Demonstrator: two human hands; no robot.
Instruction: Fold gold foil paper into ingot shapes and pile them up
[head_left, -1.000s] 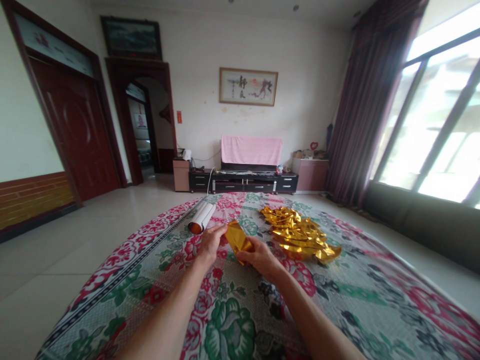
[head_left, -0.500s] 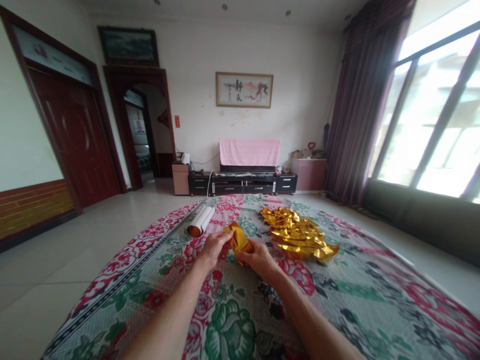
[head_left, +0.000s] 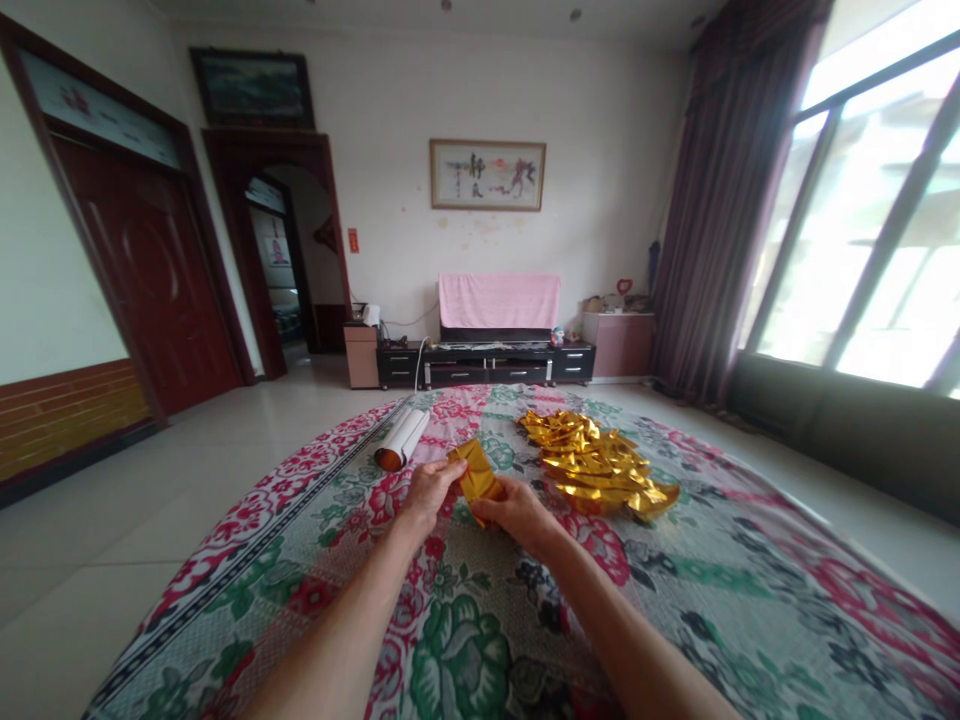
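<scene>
Between my two hands is a piece of gold foil paper [head_left: 478,474], folded and creased, held a little above the patterned cloth [head_left: 457,650]. My left hand [head_left: 430,492] pinches its upper left edge, thumb on the near face. On the lower right side, my right hand [head_left: 519,512] grips it between thumb and fingers. To the right of my hands lies a pile of folded gold foil shapes [head_left: 600,465], pointed at their ends and overlapping in rows. A rolled sheet [head_left: 403,438], white outside and gold-brown inside, lies beyond my left hand.
The flowered cloth covers a large round surface in front of me. Past its far edge stand a low black cabinet [head_left: 487,372] and a pink cloth [head_left: 499,300] draped over something. A window [head_left: 877,220] with a dark curtain [head_left: 712,220] is at the right.
The gold foil paper now looks flatter and more rectangular between my fingers. My hands have barely shifted, and the pile and the rolled sheet stay in place.
</scene>
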